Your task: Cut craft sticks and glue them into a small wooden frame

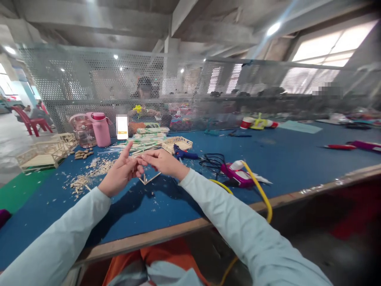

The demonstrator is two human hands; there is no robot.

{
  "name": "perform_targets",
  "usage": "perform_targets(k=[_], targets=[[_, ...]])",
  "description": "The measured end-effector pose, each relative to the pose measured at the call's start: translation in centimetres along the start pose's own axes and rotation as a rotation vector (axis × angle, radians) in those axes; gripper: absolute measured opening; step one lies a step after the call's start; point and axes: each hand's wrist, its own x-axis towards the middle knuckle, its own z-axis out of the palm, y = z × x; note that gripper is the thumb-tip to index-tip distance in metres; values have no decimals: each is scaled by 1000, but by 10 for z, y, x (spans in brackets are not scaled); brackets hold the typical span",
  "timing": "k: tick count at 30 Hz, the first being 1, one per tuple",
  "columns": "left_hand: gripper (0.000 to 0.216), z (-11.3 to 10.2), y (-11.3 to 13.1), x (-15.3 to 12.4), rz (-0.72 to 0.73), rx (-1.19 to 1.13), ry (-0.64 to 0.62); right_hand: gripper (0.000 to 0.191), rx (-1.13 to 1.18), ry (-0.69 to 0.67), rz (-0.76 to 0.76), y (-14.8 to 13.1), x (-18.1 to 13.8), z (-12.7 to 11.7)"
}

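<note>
My left hand point(120, 172) is over the near part of the blue table, thumb raised and fingers loosely bent apart. Its fingertips meet those of my right hand point(165, 162), which is closed in a pinch. Whatever may be between the pinched fingers is too small or hidden to make out. Beneath both hands, a corner of a thin wooden stick frame point(145, 181) lies on the table, partly covered by them. Just beyond the right hand is a blue glue gun point(185, 154). Bundles of wooden sticks point(149, 137) lie behind the hands.
Wood scraps point(86, 177) and peanuts point(83, 153) lie at left, near stick-built trays point(41, 156). A pink bottle point(101, 130), a clear jug point(84, 131) and a lit phone point(122, 128) stand behind. At right are a purple tool point(238, 174) and yellow cord point(262, 190); a perforated screen point(119, 79) borders the table.
</note>
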Motion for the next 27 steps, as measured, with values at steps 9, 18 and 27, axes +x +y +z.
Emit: perform_targets(k=[9,18,27], targets=[[87,-1,-8,-3,-81,279,-26,31,530,23,176,18,-3,12],[43,-9,-16,0,-14,262,289,10,270,303,41,27,-12,2],[52,-40,-28,6,-165,683,340,16,219,118,249,64,-20,23]])
